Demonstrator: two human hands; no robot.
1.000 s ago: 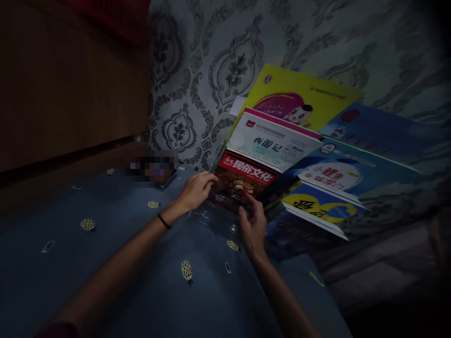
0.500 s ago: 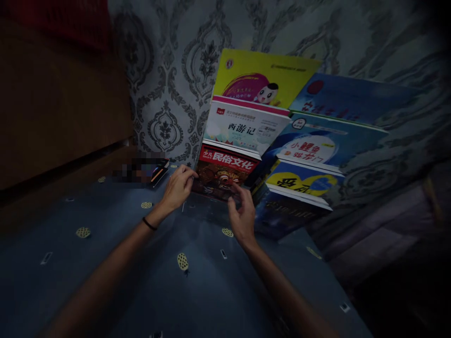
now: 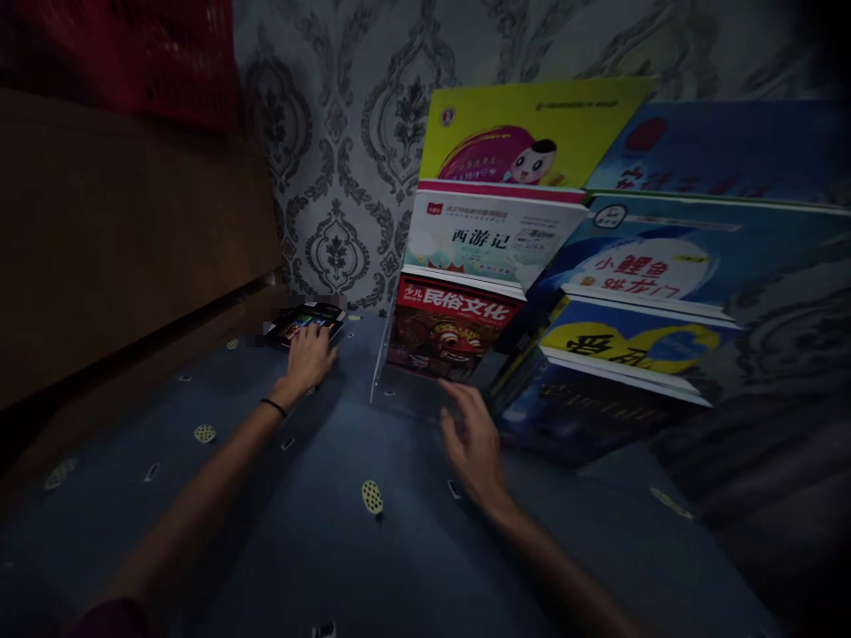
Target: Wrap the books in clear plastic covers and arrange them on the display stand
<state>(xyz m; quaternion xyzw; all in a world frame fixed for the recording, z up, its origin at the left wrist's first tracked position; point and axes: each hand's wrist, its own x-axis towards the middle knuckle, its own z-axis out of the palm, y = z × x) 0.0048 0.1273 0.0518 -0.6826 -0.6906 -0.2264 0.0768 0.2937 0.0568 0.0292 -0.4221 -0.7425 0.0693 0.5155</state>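
My left hand (image 3: 311, 357) reaches to a dark book with a colourful cover (image 3: 302, 321) lying flat at the far left. Its fingers are stretched out over the near edge of that book, and whether they press on it I cannot tell. My right hand (image 3: 473, 439), fingers apart and holding nothing, hovers in front of the red-topped book (image 3: 452, 328). This book leans upright at the front of a stepped clear stand (image 3: 377, 368). Behind it rise a white book (image 3: 488, 232) and a yellow book (image 3: 525, 124).
Blue books (image 3: 655, 257), a yellow-and-blue book (image 3: 618, 344) and a dark blue book (image 3: 598, 408) fill the stand's right side. A patterned wall (image 3: 336, 239) stands behind. At left are a brown wooden panel (image 3: 133, 213) and a red basket (image 3: 166, 62). A blue patterned cloth (image 3: 319, 514) lies beneath.
My left hand has moved left from the red-topped book to the flat dark book. My right hand has drawn slightly down, off the red-topped book's front. The view has shifted a little.
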